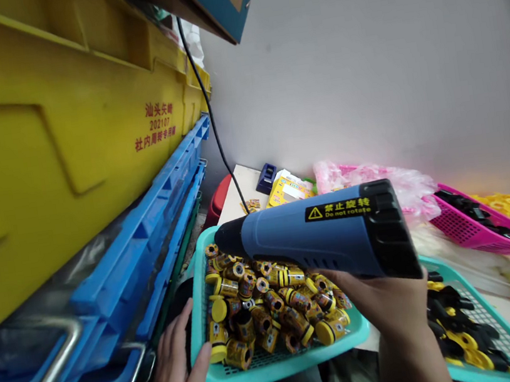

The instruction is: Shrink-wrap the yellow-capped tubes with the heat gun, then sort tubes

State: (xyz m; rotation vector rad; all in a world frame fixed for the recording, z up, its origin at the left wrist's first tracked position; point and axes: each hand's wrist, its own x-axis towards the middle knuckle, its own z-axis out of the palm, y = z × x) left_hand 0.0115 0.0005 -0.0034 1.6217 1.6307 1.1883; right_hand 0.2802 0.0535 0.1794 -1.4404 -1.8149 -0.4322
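Observation:
My right hand (385,305) is wrapped round the handle of a blue heat gun (299,235) with a black nozzle and a black ribbed back end. The gun lies nearly level, nozzle pointing left, over a turquoise basket (281,374). Inside the basket is a heap of small clear bottles (297,321) with printed golden wraps; several wear yellow caps. Beside the basket's left edge is my left hand (175,366), fingers stretched and apart, the thumb tip at the rim. Part of my right hand is hidden behind the gun.
Stacked yellow (61,129) and blue crates (153,275) line the left. A black cord (203,91) hangs behind the gun. At right, a second turquoise basket (494,309) holds black and yellow parts; behind it stands a pink basket (464,228). A cardboard box (214,1) overhangs above.

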